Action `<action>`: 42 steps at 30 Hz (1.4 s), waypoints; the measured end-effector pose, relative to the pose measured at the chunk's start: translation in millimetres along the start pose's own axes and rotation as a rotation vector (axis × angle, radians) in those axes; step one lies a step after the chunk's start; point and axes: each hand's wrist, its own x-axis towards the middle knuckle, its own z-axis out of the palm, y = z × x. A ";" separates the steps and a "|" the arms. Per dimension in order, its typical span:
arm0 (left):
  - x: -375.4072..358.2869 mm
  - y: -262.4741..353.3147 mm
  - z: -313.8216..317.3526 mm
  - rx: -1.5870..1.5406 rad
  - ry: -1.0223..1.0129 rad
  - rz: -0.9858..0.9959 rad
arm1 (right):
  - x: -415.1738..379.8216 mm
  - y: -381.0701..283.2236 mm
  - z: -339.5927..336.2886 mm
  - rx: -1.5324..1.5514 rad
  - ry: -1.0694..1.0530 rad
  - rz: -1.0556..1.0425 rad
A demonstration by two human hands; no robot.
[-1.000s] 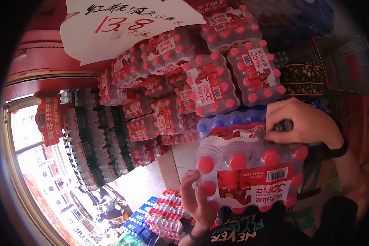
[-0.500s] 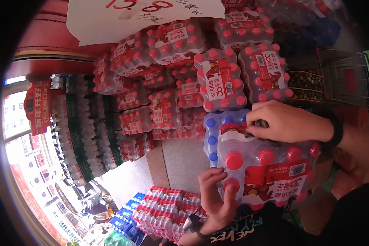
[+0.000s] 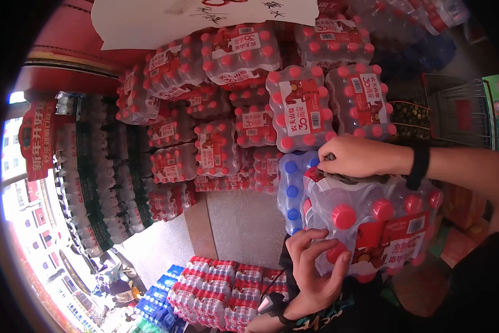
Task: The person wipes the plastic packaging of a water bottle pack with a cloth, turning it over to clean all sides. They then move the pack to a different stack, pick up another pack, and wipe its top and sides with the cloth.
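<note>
A shrink-wrapped pack of red-capped water bottles [image 3: 391, 238] stands before me, tilted in the view. My right hand [image 3: 360, 158] is closed around a dark patterned cloth [image 3: 366, 177], pressed against the upper side of the pack. My left hand [image 3: 316, 266] has its fingers spread and rests against the pack's near left edge by a red cap, without wrapping round it. Touching the pack's far side is a blue-capped bottle pack [image 3: 292, 191], partly hidden behind it.
Stacked red-capped packs [image 3: 221, 139] rise beyond, under a white price sign [image 3: 205, 22]. Dark green-labelled packs [image 3: 88, 177] stand at left. More red packs [image 3: 205, 294] and blue packs [image 3: 158, 299] sit below. A shopping cart [image 3: 457, 105] is at right.
My right hand has slid a little left along the pack with the cloth. My left hand has shifted right. The whole view has moved slightly.
</note>
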 end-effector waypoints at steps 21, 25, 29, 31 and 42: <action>0.6 1.1 0.6 0.065 0.019 0.058 | -31.9 -37.4 4.7 -0.112 0.098 -0.060; 2.7 5.6 1.2 0.051 0.019 0.062 | -116.1 -87.1 3.5 -0.230 0.267 -0.216; 4.9 5.9 -2.6 0.072 -0.077 0.072 | -151.1 -76.8 8.1 -0.309 0.609 -0.457; 7.0 3.4 -13.0 0.191 -0.192 0.113 | -163.8 -79.3 8.7 -0.068 0.725 -0.413; 49.8 21.4 -62.1 -0.470 -0.312 0.080 | -133.5 -132.1 113.1 0.556 0.603 -0.624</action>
